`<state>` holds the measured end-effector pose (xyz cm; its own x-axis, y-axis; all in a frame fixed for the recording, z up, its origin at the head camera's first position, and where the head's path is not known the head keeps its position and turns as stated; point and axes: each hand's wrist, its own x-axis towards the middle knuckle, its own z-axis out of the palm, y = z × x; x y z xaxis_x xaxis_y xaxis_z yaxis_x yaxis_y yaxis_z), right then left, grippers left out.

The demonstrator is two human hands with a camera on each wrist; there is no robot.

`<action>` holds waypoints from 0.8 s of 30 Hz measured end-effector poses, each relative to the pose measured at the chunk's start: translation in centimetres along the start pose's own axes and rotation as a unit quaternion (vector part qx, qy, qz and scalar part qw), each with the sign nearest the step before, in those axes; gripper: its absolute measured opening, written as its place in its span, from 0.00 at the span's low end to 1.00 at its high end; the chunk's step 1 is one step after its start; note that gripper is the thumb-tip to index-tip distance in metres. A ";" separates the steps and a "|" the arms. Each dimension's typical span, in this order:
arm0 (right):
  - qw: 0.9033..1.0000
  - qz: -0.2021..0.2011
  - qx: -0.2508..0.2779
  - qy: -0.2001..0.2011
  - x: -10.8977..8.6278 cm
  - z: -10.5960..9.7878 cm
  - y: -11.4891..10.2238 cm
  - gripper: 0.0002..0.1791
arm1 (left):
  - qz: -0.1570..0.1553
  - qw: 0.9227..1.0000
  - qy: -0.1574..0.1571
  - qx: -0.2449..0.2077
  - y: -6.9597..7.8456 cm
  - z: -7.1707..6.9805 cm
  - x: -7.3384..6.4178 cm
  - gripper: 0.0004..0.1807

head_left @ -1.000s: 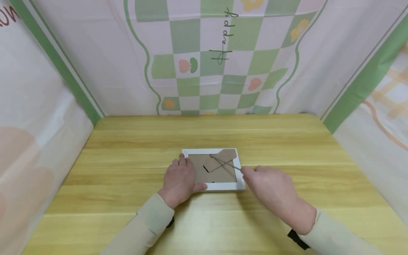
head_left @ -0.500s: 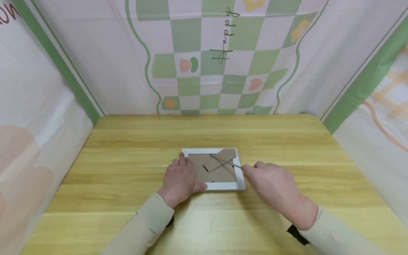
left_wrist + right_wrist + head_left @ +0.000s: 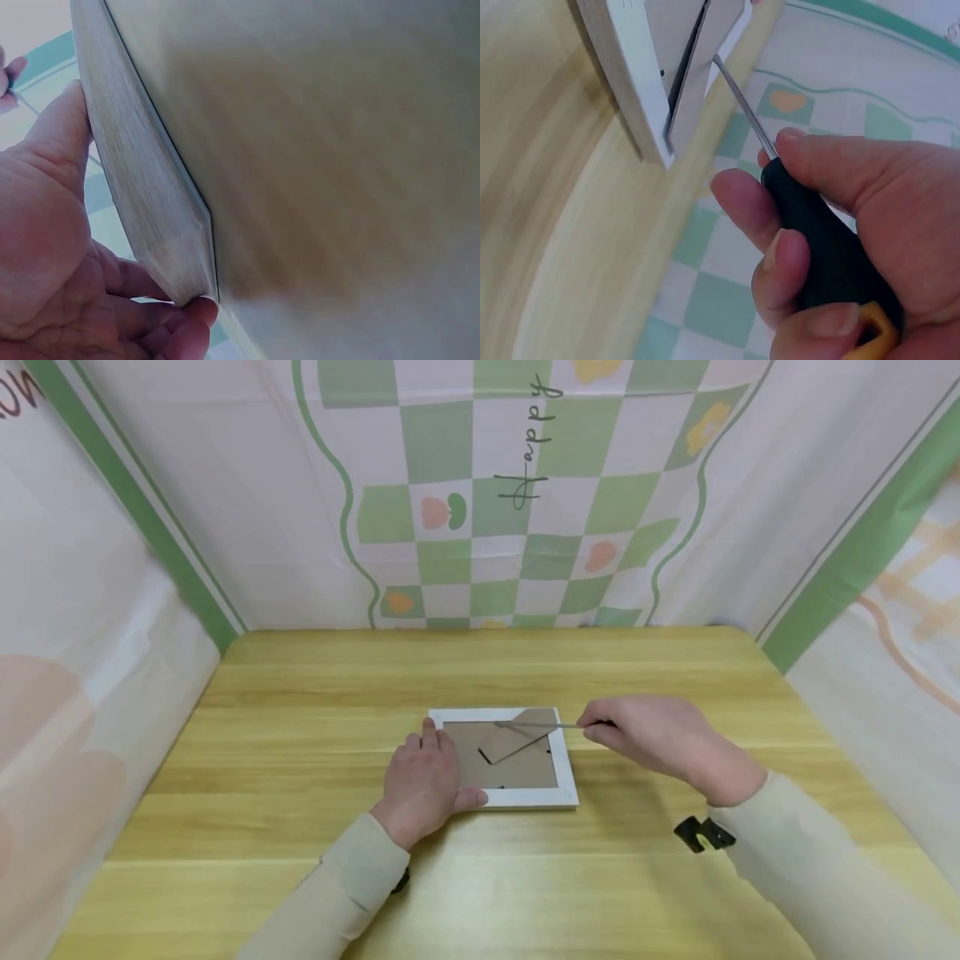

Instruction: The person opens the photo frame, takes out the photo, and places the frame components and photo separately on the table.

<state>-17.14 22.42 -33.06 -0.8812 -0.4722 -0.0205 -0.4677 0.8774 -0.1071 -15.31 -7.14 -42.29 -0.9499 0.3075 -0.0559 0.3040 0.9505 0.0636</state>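
On the wooden table (image 3: 300, 689), a white frame (image 3: 525, 798) encloses brown backing (image 3: 525, 773).

In front of you, a yellowish wood-grain table (image 3: 330, 693) stretches to rounded far corners at 11 and 1 o'clock. At 12 o'clock, just past its far edge, you face a whitish cloth wall (image 3: 285, 527) printed with a green-and-white checkerboard (image 3: 442, 564), where the word "Happy" (image 3: 528, 443) runs sideways among pinkish heart shapes (image 3: 601, 557) and yellow flowers (image 3: 707, 430). At your 10 o'clock, a green stripe (image 3: 135, 510) borders a pale side cloth (image 3: 82, 568) with faint pink rounds; at your 2 o'clock, another green band (image 3: 862, 543) borders a cloth with tan lattice (image 3: 930, 560). Light leaves a soft sheen on the tabletop towards 6 o'clock.
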 end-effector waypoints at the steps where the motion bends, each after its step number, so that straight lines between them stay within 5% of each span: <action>1: 1.000 -0.003 -0.004 0.003 0.0 0.1 0.1 0.09 | -0.001 1.000 0.001 0.000 0.0 0.0 0.0 0.61; 6: 0.997 -0.020 -0.061 0.052 -0.9 1.0 -0.7 0.10 | -0.006 1.000 0.001 -0.005 0.0 0.0 0.0 0.61; 13: 0.979 -0.050 -0.128 0.147 -2.0 2.5 -2.0 0.09 | -0.005 1.000 0.002 -0.001 0.0 0.0 -0.1 0.62; 24: 0.984 -0.008 -0.088 0.157 -1.6 2.5 -1.8 0.04 | -0.004 1.000 0.000 -0.009 0.0 0.0 -0.2 0.63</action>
<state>-14.69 21.41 -35.31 -0.8386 -0.4604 0.2912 -0.4614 0.8844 0.0694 -15.16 -7.23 -42.30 -0.9522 0.3004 -0.0561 0.2956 0.9519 0.0802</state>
